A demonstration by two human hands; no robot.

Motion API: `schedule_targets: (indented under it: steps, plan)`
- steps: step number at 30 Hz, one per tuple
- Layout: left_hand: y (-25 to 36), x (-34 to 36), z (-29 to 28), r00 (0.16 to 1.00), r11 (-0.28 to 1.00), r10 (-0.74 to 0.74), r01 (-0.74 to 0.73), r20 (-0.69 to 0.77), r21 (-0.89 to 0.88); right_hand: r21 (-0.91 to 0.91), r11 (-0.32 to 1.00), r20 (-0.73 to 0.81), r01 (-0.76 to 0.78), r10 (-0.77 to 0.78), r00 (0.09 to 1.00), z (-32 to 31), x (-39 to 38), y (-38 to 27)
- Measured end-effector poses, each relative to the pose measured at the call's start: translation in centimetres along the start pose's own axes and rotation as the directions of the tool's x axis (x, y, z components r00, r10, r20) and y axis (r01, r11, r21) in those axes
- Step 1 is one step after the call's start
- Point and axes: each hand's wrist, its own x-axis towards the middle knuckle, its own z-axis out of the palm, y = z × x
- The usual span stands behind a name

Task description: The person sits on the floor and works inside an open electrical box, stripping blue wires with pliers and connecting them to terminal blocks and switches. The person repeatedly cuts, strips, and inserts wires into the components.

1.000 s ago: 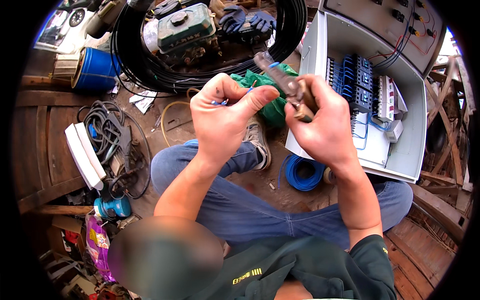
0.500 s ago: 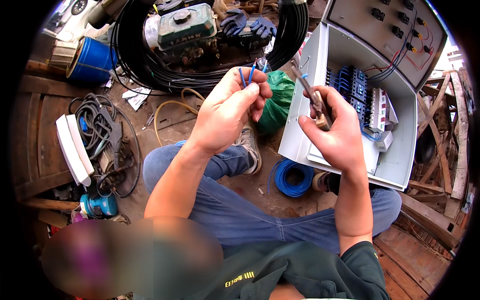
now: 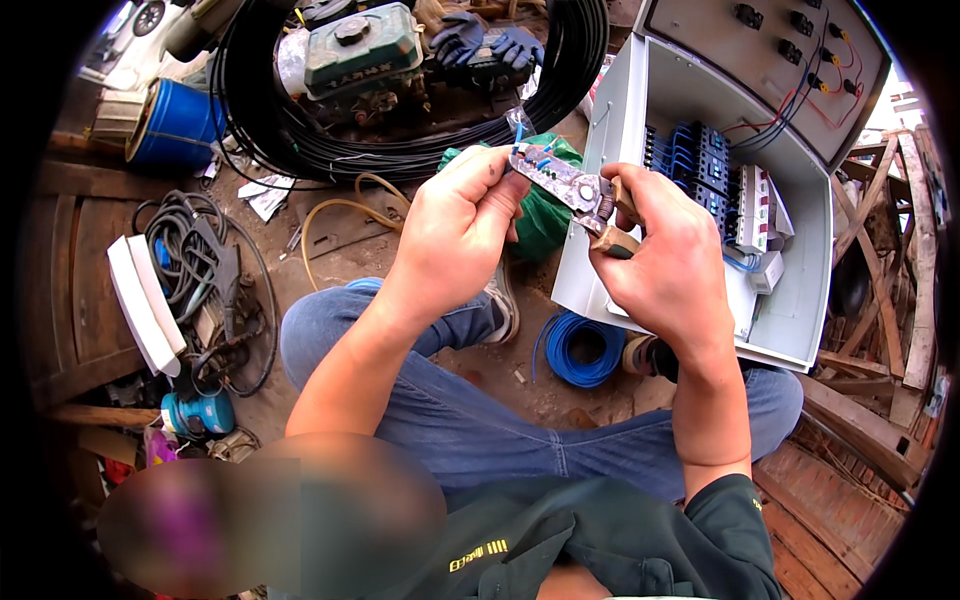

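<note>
My left hand (image 3: 450, 230) is closed on short blue wires (image 3: 518, 142), their ends poking up by its fingertips. My right hand (image 3: 665, 265) grips a metal hand tool with worn handles (image 3: 572, 190), apparently a wire stripper, whose head lies over the wires at the left fingertips; whether the jaws bite a wire I cannot tell. A crumpled green bag (image 3: 540, 235) is behind my hands. An open grey electrical cabinet (image 3: 790, 310) with contactors, breakers and blue wiring stands to the right. A blue wire coil (image 3: 582, 368) lies on the floor below my hands.
A black cable coil (image 3: 250, 100) surrounds a green engine (image 3: 360, 60) and gloves (image 3: 510, 50). At left are a blue drum (image 3: 170, 125), cables (image 3: 200, 260), a white board (image 3: 140, 300) and a teal tool (image 3: 200, 410). Wooden planks (image 3: 910, 260) are at right.
The tool's head has swung leftward and down onto the wires in my left hand; half a second ago it was apart and pointed upward. My right hand has turned with it.
</note>
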Motion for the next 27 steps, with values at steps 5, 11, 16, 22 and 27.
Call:
schedule_targets:
  steps: [5,11,16,22,27]
  plan:
    - [0.0,0.2,-0.3,0.995,0.967,-0.087,0.097,0.05,-0.234,0.059,0.998,0.038,-0.03,0.028,0.999,0.2,0.1,0.4]
    - [-0.1,0.4,-0.4,0.985,0.683,-0.158,0.164,0.076,-0.711,0.205,0.975,0.012,-0.084,0.084,0.996,0.5,-0.4,1.0]
    - [-0.2,0.4,-0.4,0.987,0.67,-0.148,0.15,0.067,-0.727,0.193,0.98,-0.012,-0.055,0.058,0.998,0.6,-0.7,1.3]
    - [0.1,0.1,-0.3,0.988,0.726,-0.114,0.152,0.1,-0.671,0.172,0.985,-0.033,0.007,-0.001,0.999,0.4,-0.6,1.8]
    - [0.4,0.0,0.0,0.987,0.766,-0.13,0.16,0.095,-0.622,0.169,0.985,-0.032,0.018,-0.013,0.999,0.3,-0.6,1.8]
